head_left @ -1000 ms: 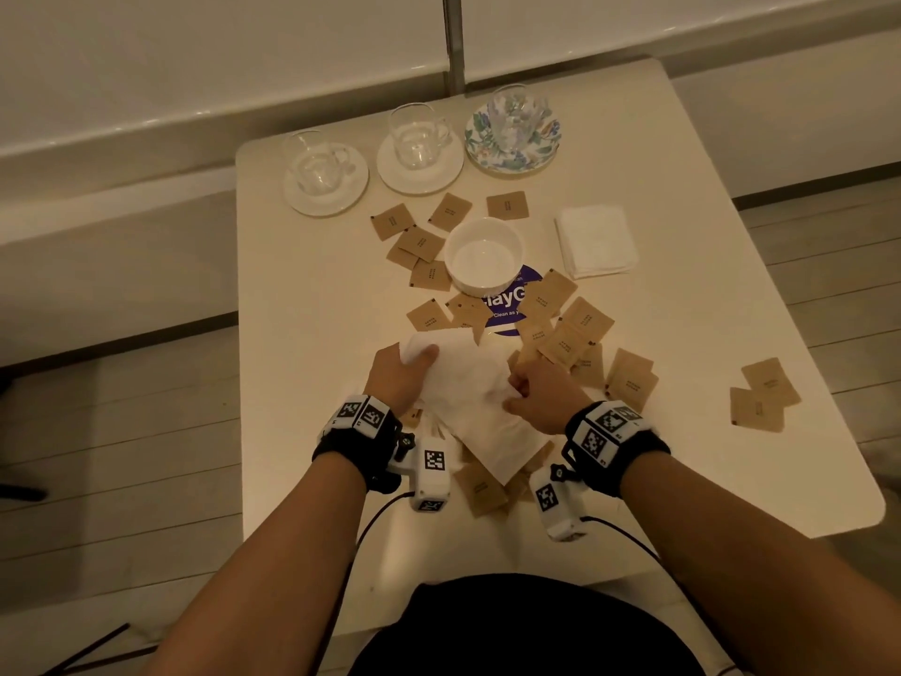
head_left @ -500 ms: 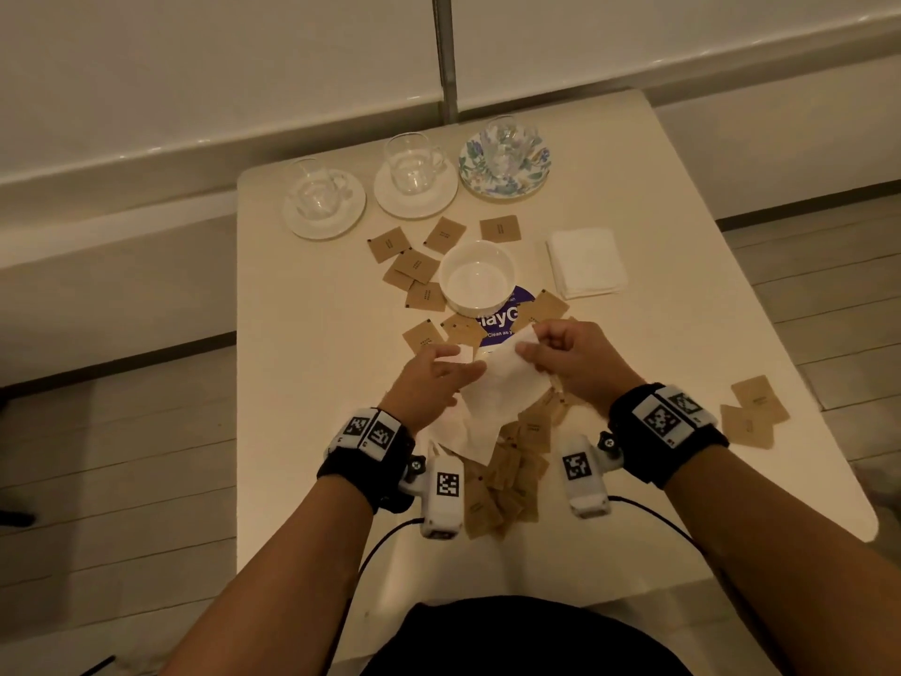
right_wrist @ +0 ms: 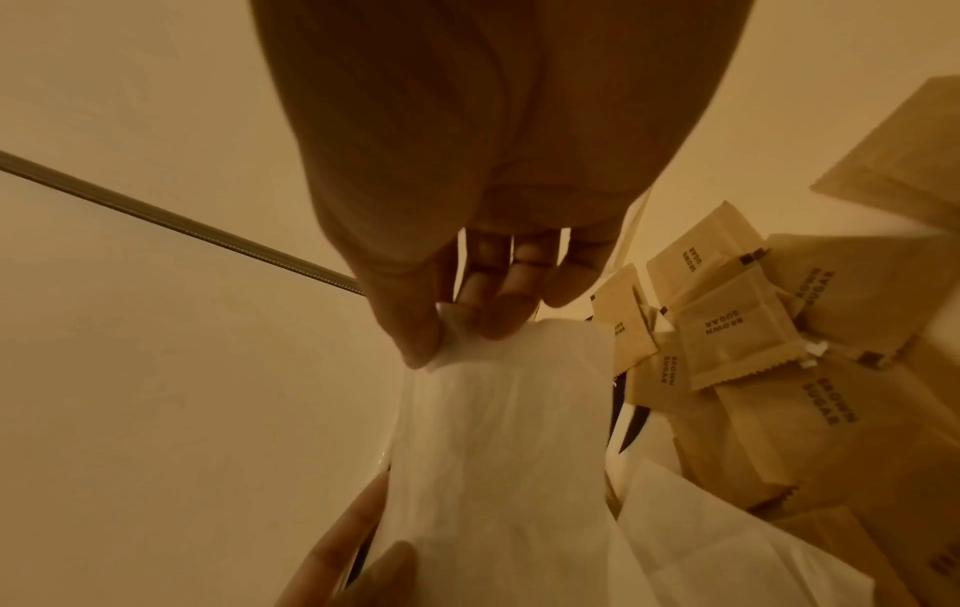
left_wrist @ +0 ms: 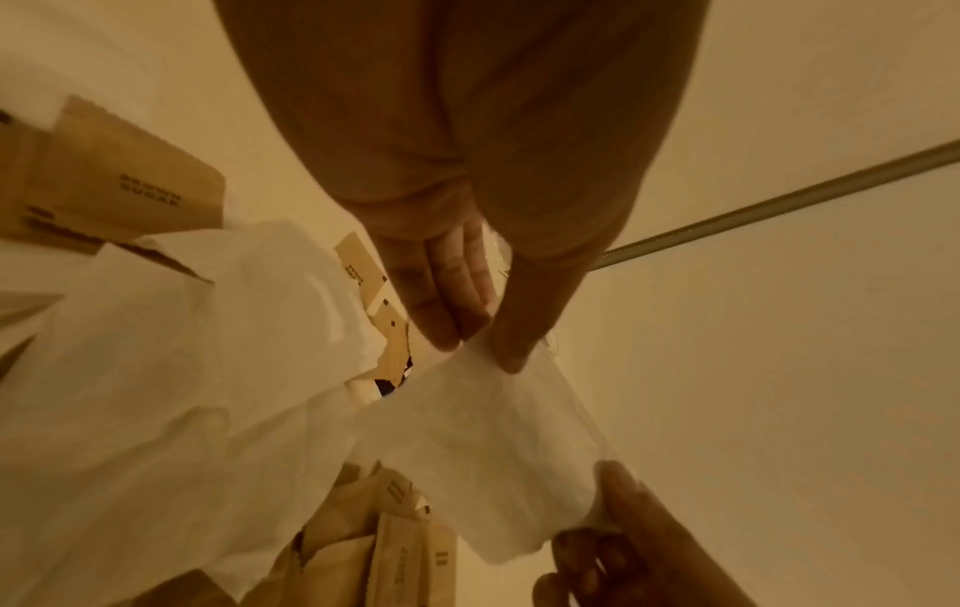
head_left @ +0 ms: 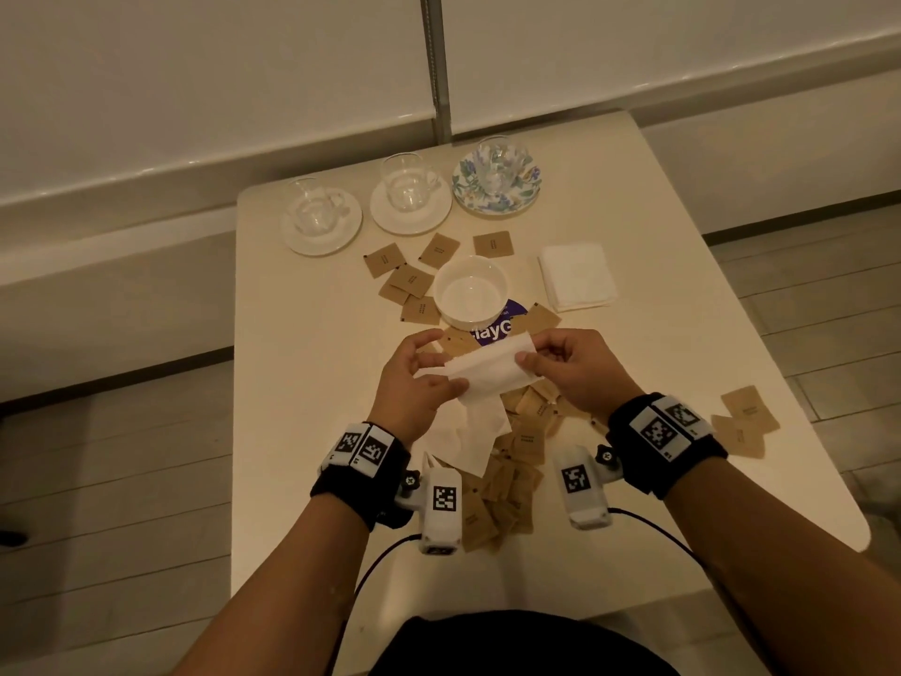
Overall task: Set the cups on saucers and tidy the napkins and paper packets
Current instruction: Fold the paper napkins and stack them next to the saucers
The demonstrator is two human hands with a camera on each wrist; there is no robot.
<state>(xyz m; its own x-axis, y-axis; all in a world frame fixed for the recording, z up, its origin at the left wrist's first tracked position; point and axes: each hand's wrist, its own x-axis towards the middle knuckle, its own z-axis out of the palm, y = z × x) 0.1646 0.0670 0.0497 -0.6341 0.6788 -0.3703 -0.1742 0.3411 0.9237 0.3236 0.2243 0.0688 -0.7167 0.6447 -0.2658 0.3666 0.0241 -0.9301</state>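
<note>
A white paper napkin [head_left: 487,370] is held up over the table between both hands. My left hand [head_left: 431,375] pinches its left end, thumb against fingertips [left_wrist: 499,341]. My right hand [head_left: 541,356] pinches the right end [right_wrist: 446,332]. More loose white napkin [head_left: 468,439] lies crumpled under them on the table. Brown sugar packets [head_left: 524,439] lie scattered beneath and around the hands [right_wrist: 727,328]. Three glass cups stand on saucers at the far edge: left [head_left: 314,209], middle [head_left: 407,185], and one on a floral saucer [head_left: 497,165].
A white bowl [head_left: 470,287] sits mid-table beside a purple round sticker [head_left: 492,329]. A folded napkin stack [head_left: 577,275] lies to its right. Two packets [head_left: 743,422] lie near the right edge of the cream table [head_left: 302,383]. A wall runs behind.
Both hands lifted the napkin off the table and drew apart, stretching it between them. The camera tilted, so the table sits lower in view.
</note>
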